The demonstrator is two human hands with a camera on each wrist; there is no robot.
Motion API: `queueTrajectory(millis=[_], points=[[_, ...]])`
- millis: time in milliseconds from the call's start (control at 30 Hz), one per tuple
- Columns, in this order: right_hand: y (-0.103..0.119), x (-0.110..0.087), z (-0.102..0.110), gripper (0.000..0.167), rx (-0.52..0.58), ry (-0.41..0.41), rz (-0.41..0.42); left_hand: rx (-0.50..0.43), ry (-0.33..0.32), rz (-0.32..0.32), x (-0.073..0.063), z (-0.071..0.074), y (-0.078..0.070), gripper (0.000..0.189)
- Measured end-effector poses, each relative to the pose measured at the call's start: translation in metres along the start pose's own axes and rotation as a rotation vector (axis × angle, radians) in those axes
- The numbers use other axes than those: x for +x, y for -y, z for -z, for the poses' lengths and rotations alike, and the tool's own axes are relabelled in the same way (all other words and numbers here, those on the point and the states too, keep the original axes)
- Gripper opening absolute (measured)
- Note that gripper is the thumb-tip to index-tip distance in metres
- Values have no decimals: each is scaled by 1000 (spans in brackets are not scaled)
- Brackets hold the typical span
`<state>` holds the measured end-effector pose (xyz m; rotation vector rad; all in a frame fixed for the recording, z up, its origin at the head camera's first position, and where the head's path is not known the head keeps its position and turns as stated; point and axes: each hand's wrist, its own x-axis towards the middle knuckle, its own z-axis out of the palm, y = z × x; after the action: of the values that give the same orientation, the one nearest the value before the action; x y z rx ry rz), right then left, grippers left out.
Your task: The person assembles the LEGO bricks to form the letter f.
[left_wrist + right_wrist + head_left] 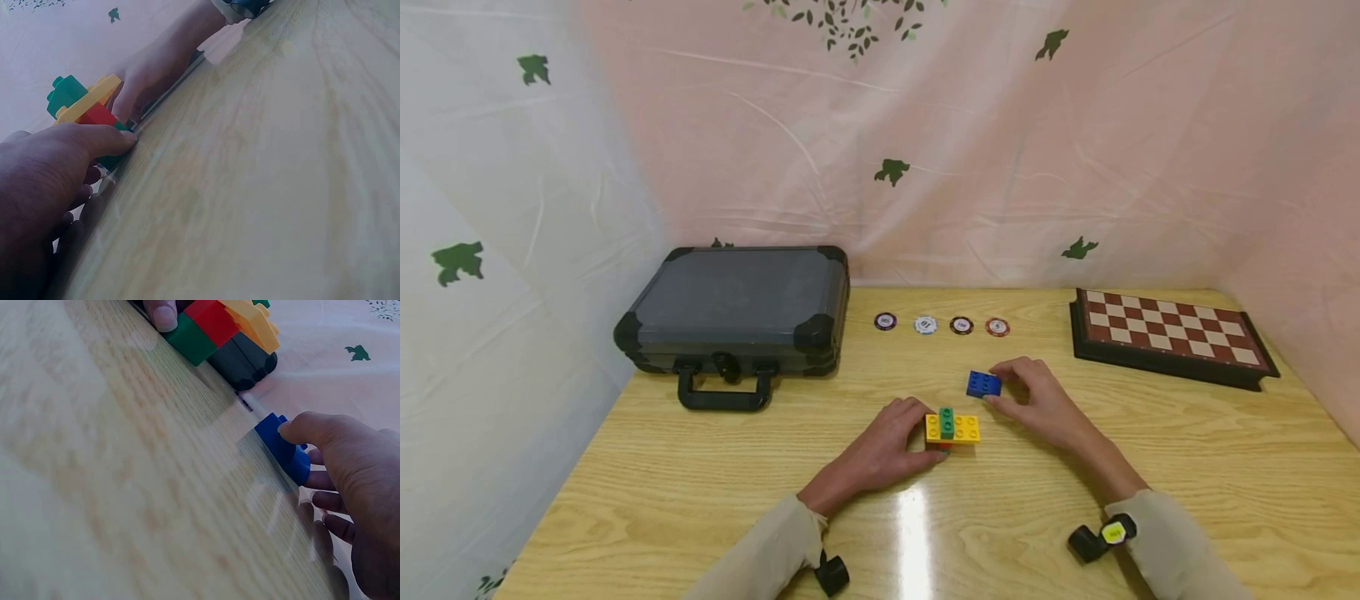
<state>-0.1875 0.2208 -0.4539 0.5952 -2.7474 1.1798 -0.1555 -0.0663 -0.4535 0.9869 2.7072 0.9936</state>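
Note:
In the head view my left hand [886,448] grips a small stack of toy building bricks [967,429] standing on the table. From the right wrist view, its layers run from a green brick [192,339] at the bottom through a red brick [212,322] to a wide yellow brick [256,326]. A narrow green brick [947,423] tops it. My left thumb lies against the lower part. Farther back and to the right, my right hand [1039,406] pinches a blue brick [983,384] between thumb and fingers, low at the tabletop. A curved side shows on this brick in the right wrist view.
A grey case [737,296] with a black handle [725,400] stands at the back left. Several poker chips [926,325] lie in a row behind the bricks. At the back right is a chessboard box [1172,333]. Patterned cloth [962,125] hangs behind the table [700,500].

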Motion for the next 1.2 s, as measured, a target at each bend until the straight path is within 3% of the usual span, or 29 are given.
queueTrajectory(millis=[1200], points=[[2, 1, -3, 30, -29, -12, 15, -2, 8, 7, 0, 0, 0, 38]])
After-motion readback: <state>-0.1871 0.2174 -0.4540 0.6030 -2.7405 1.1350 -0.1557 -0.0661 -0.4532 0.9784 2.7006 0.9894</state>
